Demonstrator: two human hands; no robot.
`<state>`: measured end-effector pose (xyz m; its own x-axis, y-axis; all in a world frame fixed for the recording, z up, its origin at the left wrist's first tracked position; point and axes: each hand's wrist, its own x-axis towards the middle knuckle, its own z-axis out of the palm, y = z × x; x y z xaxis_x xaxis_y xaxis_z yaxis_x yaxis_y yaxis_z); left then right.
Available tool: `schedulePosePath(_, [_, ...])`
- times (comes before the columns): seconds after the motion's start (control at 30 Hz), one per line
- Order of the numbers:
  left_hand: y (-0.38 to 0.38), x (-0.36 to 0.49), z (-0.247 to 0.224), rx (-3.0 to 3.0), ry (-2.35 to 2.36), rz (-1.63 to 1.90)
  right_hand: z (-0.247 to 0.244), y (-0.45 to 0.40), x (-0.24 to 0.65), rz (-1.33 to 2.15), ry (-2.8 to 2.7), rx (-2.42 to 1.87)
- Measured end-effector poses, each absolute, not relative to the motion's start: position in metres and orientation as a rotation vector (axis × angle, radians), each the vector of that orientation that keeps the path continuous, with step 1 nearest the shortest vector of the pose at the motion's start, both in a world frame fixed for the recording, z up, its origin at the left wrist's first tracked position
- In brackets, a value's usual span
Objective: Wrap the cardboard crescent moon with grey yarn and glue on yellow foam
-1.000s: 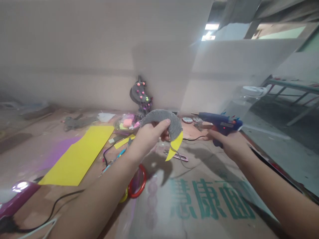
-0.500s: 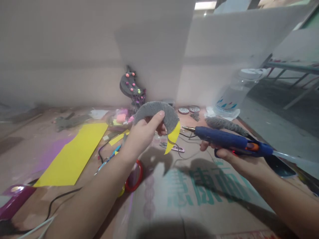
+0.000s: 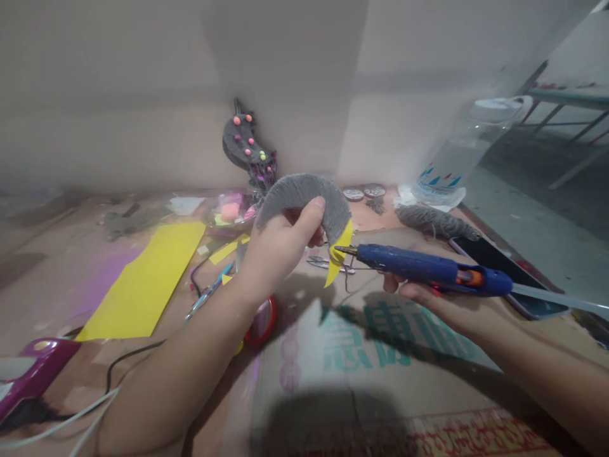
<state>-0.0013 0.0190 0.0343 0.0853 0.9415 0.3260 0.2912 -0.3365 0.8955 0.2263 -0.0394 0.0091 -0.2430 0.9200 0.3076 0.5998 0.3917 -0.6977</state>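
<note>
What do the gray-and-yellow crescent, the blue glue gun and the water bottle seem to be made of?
Crescent: apparently matte, fuzzy gray yarn, wound in strands; its smooth, flat yellow tip looks like card or paper.
Glue gun: probably plastic, given its molded blue body; the shiny nozzle looks metallic.
Water bottle: see-through, so clear plastic or glass; I can't tell which.

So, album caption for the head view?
Left hand holds a gray crescent; right hand points a blue glue gun at its yellow tip.
</note>
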Motion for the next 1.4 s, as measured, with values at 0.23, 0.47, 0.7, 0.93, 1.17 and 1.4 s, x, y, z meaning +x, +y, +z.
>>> schedulePosePath(0.23, [0.020,0.000,0.031,1.707,1.161,1.260,0.005,-0.040,0.227,0.631,-1.907,-1.334])
schedulePosePath(0.47, [0.022,0.002,0.030,1.593,1.101,1.230,0.004,-0.038,0.227,0.596,-1.890,-1.344])
schedulePosePath(0.7, [0.026,0.002,0.028,1.537,1.189,1.214,0.005,-0.037,0.232,0.593,-1.880,-1.308])
schedulePosePath(0.93, [0.024,0.003,0.028,1.543,1.204,1.202,0.006,-0.042,0.227,0.615,-1.897,-1.291])
schedulePosePath(1.17, [0.024,0.005,0.030,1.553,1.240,1.204,0.004,-0.036,0.231,0.516,-1.902,-1.345])
schedulePosePath(1.4, [0.028,0.004,0.025,1.540,1.229,1.210,0.004,-0.039,0.228,0.482,-1.834,-1.369])
